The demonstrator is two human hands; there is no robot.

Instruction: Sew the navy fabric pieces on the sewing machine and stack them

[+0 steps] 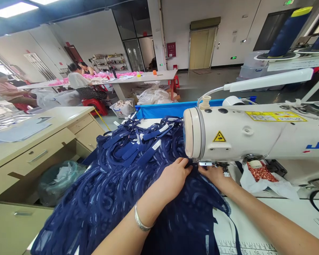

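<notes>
My left hand (174, 177), a silver bangle on its wrist, is closed on navy garment fabric (196, 194) just left of the sewing machine's needle area. Close by, my right hand (215, 176) pinches the same fabric beneath the machine head, its fingertips partly hidden by the metal parts. The white sewing machine (228, 131) reaches in from the right above both hands. A large heap of navy mesh garments (108, 184) with straps and small white labels spreads left of my hands. From the piece by my right hand, a narrow navy strap (235, 230) trails over the table.
A printed ruler (244, 243) runs along the machine table's front. At left stands a cream drawer desk (42, 141) with a plastic-lined bin (61, 180). Navy thread cones (287, 35) stand at upper right. Several people sit at a long table (149, 78) behind.
</notes>
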